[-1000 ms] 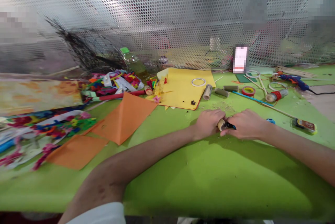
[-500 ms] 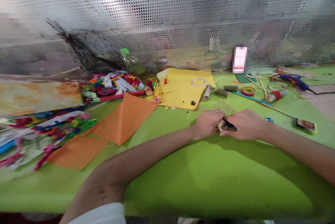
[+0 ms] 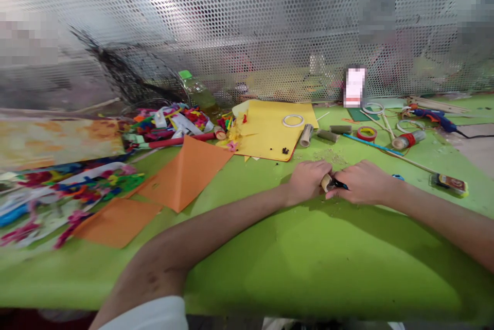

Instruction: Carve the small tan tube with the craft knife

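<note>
We have both hands together over the green table (image 3: 270, 263), right of its middle, between its near edge and the perforated screen (image 3: 270, 26) along its far edge. Our left hand (image 3: 310, 180) is closed narrowly on a short cardboard tube (image 3: 325, 181), which lies at its fingertips, between the two hands; its open end faces our right hand and tips toward the near edge. Its long axis seems to run roughly left to right, though fingers hide most of it. Our right hand (image 3: 363, 180) grips a slim dark tool (image 3: 340, 184), its fingers curled tight, the tool's tip close at the tube's mouth; whether they touch, we cannot tell. Pale crumbs (image 3: 330, 156) lie just beyond our hands, toward the far edge.
</note>
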Tool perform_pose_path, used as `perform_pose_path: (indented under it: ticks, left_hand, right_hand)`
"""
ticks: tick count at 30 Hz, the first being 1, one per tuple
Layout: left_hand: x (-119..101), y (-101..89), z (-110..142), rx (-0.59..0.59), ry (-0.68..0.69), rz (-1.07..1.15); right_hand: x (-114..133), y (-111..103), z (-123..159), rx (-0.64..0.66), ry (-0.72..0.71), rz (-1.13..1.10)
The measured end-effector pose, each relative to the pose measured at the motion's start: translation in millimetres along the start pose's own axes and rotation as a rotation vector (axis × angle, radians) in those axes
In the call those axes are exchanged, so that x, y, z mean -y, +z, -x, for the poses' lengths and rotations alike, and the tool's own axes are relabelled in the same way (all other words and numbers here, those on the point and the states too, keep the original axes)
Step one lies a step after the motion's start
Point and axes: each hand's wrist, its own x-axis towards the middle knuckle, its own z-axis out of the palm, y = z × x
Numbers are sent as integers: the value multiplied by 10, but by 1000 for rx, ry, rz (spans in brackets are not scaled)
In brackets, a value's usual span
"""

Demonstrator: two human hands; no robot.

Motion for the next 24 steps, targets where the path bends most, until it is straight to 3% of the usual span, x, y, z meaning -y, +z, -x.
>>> perform_pose_path:
  ticks: [24]
  left_hand:
    - [0,-2,6,-16,-14,-10]
  right_hand:
    - [-11,64,15,-69,-8,-23]
